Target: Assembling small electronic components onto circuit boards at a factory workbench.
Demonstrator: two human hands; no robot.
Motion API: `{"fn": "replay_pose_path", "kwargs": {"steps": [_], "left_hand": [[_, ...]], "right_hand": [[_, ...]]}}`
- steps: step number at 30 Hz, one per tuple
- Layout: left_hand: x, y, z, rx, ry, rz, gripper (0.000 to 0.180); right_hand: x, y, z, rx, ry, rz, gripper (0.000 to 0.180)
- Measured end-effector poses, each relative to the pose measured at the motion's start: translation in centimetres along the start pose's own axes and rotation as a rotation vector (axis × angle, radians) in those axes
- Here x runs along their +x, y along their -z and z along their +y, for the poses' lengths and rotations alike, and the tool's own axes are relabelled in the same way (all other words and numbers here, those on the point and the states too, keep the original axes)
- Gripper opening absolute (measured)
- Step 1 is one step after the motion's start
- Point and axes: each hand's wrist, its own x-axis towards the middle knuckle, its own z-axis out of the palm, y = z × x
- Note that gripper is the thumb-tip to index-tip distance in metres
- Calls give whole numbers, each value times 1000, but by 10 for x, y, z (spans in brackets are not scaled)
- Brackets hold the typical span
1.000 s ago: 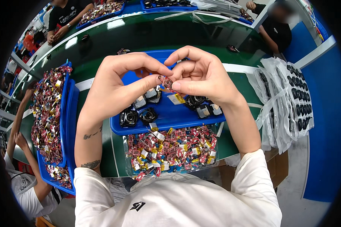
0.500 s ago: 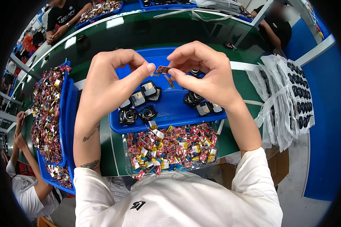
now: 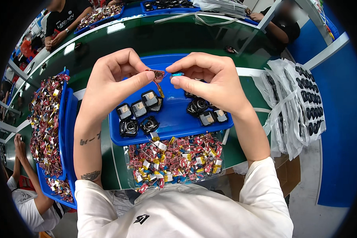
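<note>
Over a blue tray (image 3: 172, 119), my left hand (image 3: 116, 77) pinches a small red circuit board (image 3: 158, 74) between thumb and forefinger. A thin orange-yellow strip (image 3: 160, 90) hangs below the board. Just to the right, the thumb and forefinger of my right hand (image 3: 216, 79) grip a small blue piece (image 3: 177, 74). Whether wires join it to the board is too fine to tell. Beneath my hands, black camera-like housings (image 3: 139, 109) sit in the tray in two groups, some with grey-and-tan backs showing, others with a round lens-like front.
A clear tray (image 3: 127, 168) heaped with red boards (image 3: 178, 158) stands nearest my body. Blue bins (image 3: 72, 131) of similar boards are at left. Stacked plastic sheets (image 3: 299, 99) of black parts lie at right. Co-workers sit across the green table (image 3: 146, 33) and at left.
The circuit board has passed from my right fingers to my left. My right hand now holds a small blue piece, and the whole view has shifted slightly.
</note>
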Motion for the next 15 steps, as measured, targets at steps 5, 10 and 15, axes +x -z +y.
{"fn": "replay_pose_path", "kwargs": {"steps": [5, 10, 15], "left_hand": [[1, -7, 3, -144, 114, -120, 28], [2, -15, -7, 59, 135, -34, 15], [0, -20, -5, 317, -185, 99, 10]], "right_hand": [[2, -3, 8, -176, 129, 104, 12], [2, -3, 7, -193, 159, 113, 10], [1, -2, 7, -4, -39, 136, 12]]}}
